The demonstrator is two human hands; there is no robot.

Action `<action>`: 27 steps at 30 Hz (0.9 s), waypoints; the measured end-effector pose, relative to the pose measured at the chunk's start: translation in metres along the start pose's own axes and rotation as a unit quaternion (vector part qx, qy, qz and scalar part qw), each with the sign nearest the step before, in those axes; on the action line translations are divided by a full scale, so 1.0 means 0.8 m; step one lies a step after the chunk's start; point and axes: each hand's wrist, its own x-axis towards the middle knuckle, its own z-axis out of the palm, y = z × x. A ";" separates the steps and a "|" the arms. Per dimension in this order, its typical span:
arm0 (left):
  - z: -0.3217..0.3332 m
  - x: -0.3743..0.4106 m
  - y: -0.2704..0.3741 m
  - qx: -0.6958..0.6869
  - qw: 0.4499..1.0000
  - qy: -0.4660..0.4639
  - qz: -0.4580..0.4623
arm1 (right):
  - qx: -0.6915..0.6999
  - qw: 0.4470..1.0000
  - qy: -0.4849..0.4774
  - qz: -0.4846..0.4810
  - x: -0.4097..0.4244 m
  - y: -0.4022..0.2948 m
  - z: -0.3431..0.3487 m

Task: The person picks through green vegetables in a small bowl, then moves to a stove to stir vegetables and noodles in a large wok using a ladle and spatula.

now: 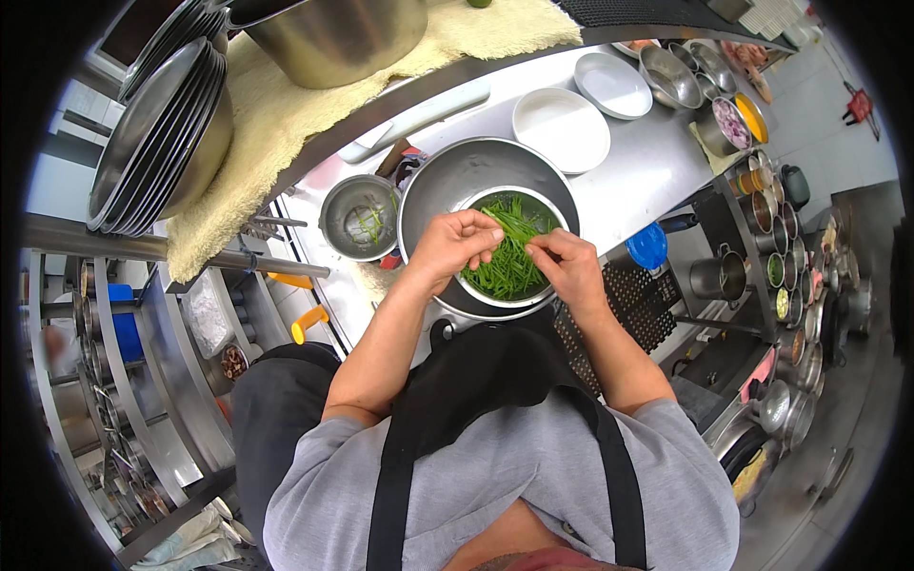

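Cut green stalks (508,275), thin and chive-like, fill a steel bowl (471,285) before me. That bowl sits inside a wider steel basin (450,182). Over the left side of the greens is my left hand (460,246), thumb and fingertips pinched together. My right hand (571,268) reaches over the right rim, its thumb and forefinger also pinched close to the stalks. Whether a strand is caught between the fingers of either hand is too small to tell. Left of the basin, a smaller steel bowl (350,235) has a few green scraps (369,223) in it.
Two white dishes (560,128) stand beyond the basin on the steel counter (628,157). An overhead shelf carries stacked steel bowls (164,135) and a large pot (343,43) on a yellow towel (285,107). A bowl of chopped purple onion (730,125) stands far right.
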 end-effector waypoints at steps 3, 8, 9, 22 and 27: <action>0.004 0.003 -0.003 0.016 1.000 0.018 -0.015 | -0.019 1.000 -0.011 -0.015 0.000 -0.001 0.001; 0.006 0.008 -0.009 0.009 0.999 0.036 -0.024 | -0.023 0.999 -0.019 -0.014 -0.002 0.002 0.002; 0.005 0.008 -0.009 0.013 0.999 0.045 -0.025 | -0.025 0.999 -0.022 0.000 -0.003 0.004 0.001; 0.012 0.012 -0.013 0.065 0.997 0.038 -0.012 | 0.087 0.986 -0.107 0.093 0.005 0.014 0.013; 0.011 0.012 -0.011 0.071 0.997 0.034 -0.019 | 0.208 0.948 -0.109 0.214 0.007 0.003 0.012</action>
